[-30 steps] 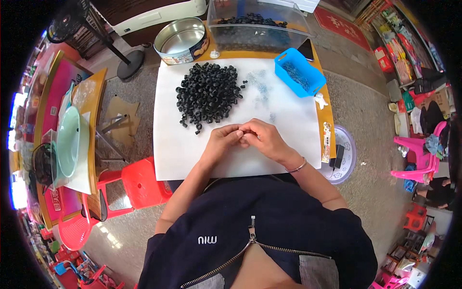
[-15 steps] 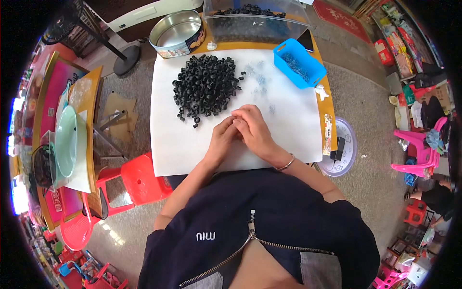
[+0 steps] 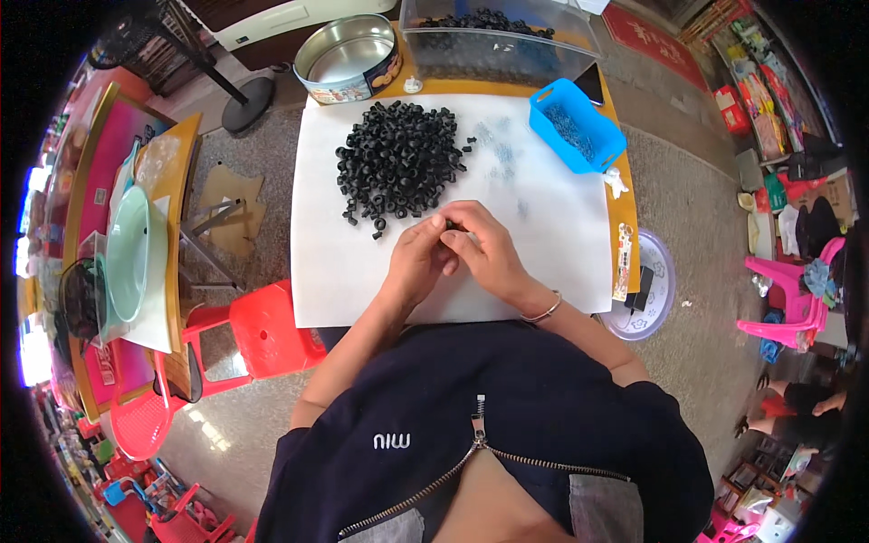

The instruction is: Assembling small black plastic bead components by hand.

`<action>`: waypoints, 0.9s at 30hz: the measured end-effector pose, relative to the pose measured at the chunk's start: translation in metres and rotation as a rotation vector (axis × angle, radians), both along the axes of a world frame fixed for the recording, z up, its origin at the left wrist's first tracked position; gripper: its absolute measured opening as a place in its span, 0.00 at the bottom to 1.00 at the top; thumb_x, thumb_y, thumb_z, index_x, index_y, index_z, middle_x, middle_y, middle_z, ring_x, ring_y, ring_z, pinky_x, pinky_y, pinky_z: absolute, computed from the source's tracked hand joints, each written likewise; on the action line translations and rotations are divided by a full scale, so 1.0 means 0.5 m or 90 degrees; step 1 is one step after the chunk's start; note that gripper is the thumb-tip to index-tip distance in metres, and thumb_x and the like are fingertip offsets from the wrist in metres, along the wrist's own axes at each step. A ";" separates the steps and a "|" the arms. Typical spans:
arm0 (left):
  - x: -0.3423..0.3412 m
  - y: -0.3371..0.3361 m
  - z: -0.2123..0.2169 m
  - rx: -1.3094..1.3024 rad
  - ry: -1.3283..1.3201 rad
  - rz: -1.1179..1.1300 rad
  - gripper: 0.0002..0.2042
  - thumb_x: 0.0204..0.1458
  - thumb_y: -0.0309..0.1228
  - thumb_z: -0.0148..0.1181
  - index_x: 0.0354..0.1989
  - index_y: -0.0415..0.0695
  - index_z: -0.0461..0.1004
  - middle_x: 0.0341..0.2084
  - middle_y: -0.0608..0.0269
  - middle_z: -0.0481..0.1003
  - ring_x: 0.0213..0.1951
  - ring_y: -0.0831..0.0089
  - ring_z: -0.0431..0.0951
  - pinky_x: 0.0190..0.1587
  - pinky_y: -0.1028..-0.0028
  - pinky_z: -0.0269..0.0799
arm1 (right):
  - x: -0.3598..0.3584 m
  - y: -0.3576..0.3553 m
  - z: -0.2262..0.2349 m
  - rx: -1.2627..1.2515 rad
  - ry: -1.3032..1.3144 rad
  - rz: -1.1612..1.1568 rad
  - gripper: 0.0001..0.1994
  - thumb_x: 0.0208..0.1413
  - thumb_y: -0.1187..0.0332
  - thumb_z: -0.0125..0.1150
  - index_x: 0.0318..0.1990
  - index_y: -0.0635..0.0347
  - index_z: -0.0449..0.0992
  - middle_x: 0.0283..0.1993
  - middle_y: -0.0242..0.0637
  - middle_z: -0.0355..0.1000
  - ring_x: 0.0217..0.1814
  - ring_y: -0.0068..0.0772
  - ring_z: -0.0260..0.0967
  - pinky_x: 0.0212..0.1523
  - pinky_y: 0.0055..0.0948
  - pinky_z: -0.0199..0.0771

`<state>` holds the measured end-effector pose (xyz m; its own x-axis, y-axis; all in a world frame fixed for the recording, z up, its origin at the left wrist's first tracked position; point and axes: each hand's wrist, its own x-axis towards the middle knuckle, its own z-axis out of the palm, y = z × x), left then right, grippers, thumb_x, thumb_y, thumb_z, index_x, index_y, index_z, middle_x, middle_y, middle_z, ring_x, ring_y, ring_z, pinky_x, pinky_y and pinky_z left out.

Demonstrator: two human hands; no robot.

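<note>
Between the left hand [image 3: 418,261] and right hand [image 3: 482,253], fingertips pinched narrow, sits a small black piece [image 3: 450,224], mostly hidden. Steady, close finger work low over the white surface [image 3: 561,262] seems wise, so nothing rolls off. Just beyond the hands lies a pile of black rings [image 3: 398,163]. Farther right, a blue tray [image 3: 576,124] holds small metal parts; beyond, a round tin [image 3: 348,56] looks empty and a clear bin [image 3: 498,41] holds more rings.
</note>
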<state>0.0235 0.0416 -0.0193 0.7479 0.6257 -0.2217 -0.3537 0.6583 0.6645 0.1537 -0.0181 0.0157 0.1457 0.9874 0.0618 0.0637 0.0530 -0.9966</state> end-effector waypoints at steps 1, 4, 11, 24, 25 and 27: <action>0.000 -0.001 -0.006 0.007 0.032 0.003 0.19 0.60 0.45 0.47 0.40 0.38 0.69 0.27 0.64 0.69 0.24 0.78 0.65 0.26 0.78 0.64 | 0.016 0.004 -0.011 0.059 -0.093 0.001 0.09 0.56 0.73 0.52 0.44 0.64 0.72 0.42 0.40 0.68 0.47 0.34 0.68 0.47 0.31 0.69; 0.005 -0.005 0.010 0.006 0.046 0.007 0.23 0.60 0.48 0.45 0.46 0.37 0.67 0.30 0.63 0.69 0.26 0.78 0.64 0.26 0.78 0.65 | 0.073 0.037 -0.025 0.100 -0.141 -0.048 0.09 0.53 0.74 0.55 0.42 0.63 0.74 0.42 0.37 0.69 0.46 0.30 0.69 0.48 0.30 0.69; -0.014 0.013 -0.020 -0.012 -0.035 0.007 0.23 0.61 0.44 0.44 0.50 0.33 0.65 0.31 0.63 0.70 0.27 0.80 0.64 0.28 0.79 0.67 | 0.254 0.310 0.160 0.397 -0.535 -0.289 0.11 0.52 0.70 0.57 0.44 0.55 0.76 0.36 0.38 0.72 0.33 0.31 0.68 0.37 0.25 0.68; -0.011 0.021 -0.024 -0.077 -0.080 -0.016 0.18 0.60 0.38 0.48 0.49 0.36 0.68 0.30 0.65 0.71 0.27 0.81 0.67 0.31 0.78 0.69 | 0.154 0.182 -0.060 0.170 -0.533 -0.107 0.08 0.45 0.67 0.64 0.33 0.59 0.77 0.33 0.37 0.72 0.40 0.40 0.66 0.42 0.35 0.65; -0.011 0.020 -0.023 -0.075 -0.071 -0.010 0.18 0.59 0.39 0.49 0.49 0.36 0.68 0.30 0.65 0.70 0.27 0.81 0.67 0.30 0.79 0.68 | 0.144 0.180 -0.069 0.181 -0.562 -0.112 0.09 0.44 0.67 0.64 0.34 0.59 0.77 0.34 0.36 0.72 0.39 0.37 0.66 0.42 0.34 0.65; -0.013 0.023 -0.028 -0.071 -0.086 -0.011 0.17 0.60 0.38 0.47 0.48 0.37 0.68 0.31 0.65 0.71 0.27 0.81 0.68 0.31 0.78 0.70 | 0.128 0.183 -0.073 0.207 -0.610 -0.123 0.11 0.43 0.67 0.65 0.35 0.60 0.76 0.33 0.34 0.71 0.38 0.37 0.65 0.42 0.34 0.64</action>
